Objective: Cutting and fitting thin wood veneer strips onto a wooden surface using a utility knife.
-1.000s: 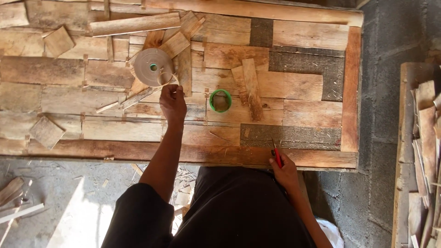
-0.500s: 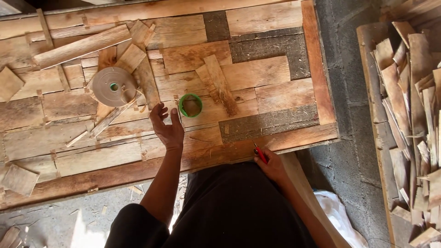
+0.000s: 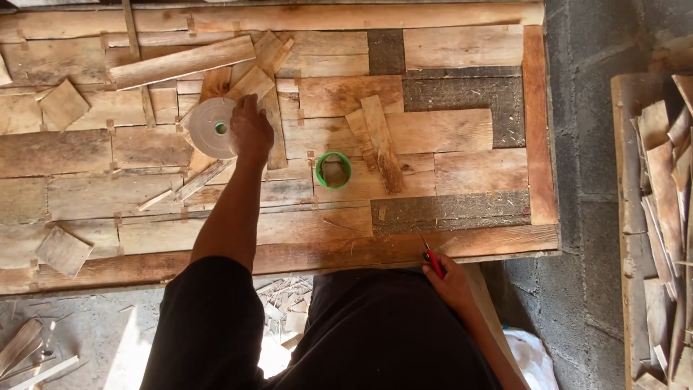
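Left hand [image 3: 251, 130] reached far over patchwork wooden panel [image 3: 462, 130], fingers curled, resting on right edge of pale flat disc-shaped roll [image 3: 211, 128]. Roll lay flat at far left of panel, among loose wood offcuts [image 3: 180, 61]. Green tape ring [image 3: 333, 170] sat flat near panel's middle, right of roll, apart from hand. Right hand [image 3: 451, 278] stayed at panel's near edge, fingers closed round red-handled tool [image 3: 433, 261]. Stack of wood scraps [image 3: 668, 217] lay far right.
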